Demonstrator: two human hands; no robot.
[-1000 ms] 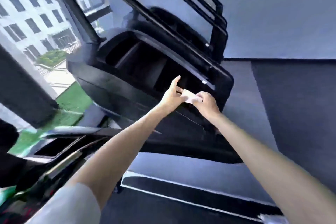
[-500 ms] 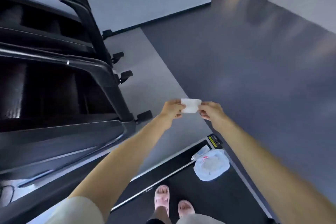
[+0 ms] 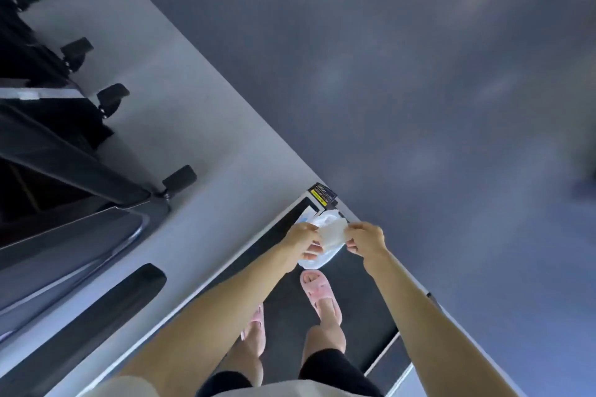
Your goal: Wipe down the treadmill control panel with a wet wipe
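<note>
Head view: both hands (image 3: 303,237) (image 3: 366,237) pinch wipe (image 3: 333,232) edges.

The wipe (image 3: 333,233) I held looked like soft, matt white cloth, creased. The pack (image 3: 317,259) beneath it was glossy plastic film. The belt (image 3: 290,306) under my slippers (image 3: 321,295) read as matt black rubber, the slippers as smooth pink foam. The frame (image 3: 74,167) at left of the frame was satin dark metal.

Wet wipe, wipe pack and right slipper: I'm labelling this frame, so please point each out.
wet wipe (image 3: 333,232), head view, middle of the sheet.
wipe pack (image 3: 317,261), head view, lower edge.
right slipper (image 3: 321,292), head view, top strap.
</note>
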